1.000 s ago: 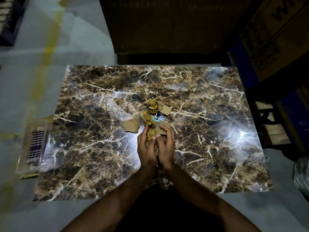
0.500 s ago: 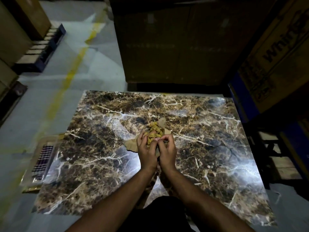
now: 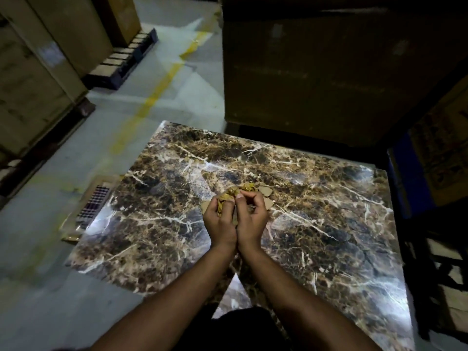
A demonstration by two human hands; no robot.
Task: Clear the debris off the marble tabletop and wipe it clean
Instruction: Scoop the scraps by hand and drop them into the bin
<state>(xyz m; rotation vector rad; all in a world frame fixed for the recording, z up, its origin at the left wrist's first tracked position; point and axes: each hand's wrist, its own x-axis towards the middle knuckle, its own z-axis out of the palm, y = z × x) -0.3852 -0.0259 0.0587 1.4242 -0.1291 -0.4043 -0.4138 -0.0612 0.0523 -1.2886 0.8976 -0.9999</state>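
Note:
A brown marble tabletop (image 3: 316, 224) with white veins fills the middle of the view. Near its centre lies a small heap of debris: crumpled yellowish paper (image 3: 234, 192) and torn cardboard scraps (image 3: 266, 191). My left hand (image 3: 219, 220) and my right hand (image 3: 250, 217) are pressed side by side around the heap, fingers curled over it. The left hand grips a wad of the yellowish paper. The right hand's fingers close on the paper and scraps beneath them. What lies under my palms is hidden.
A large dark cardboard box (image 3: 316, 67) stands just past the table's far edge. More boxes on pallets (image 3: 45, 59) line the left. A checkered cloth in a flat packet (image 3: 93, 205) lies on the grey floor at the table's left side. Blue-edged boxes (image 3: 435, 158) crowd the right.
My hands have closed tighter around the debris, gathering the spread scraps into one clump. The camera has tilted up and turned left, showing more floor and boxes.

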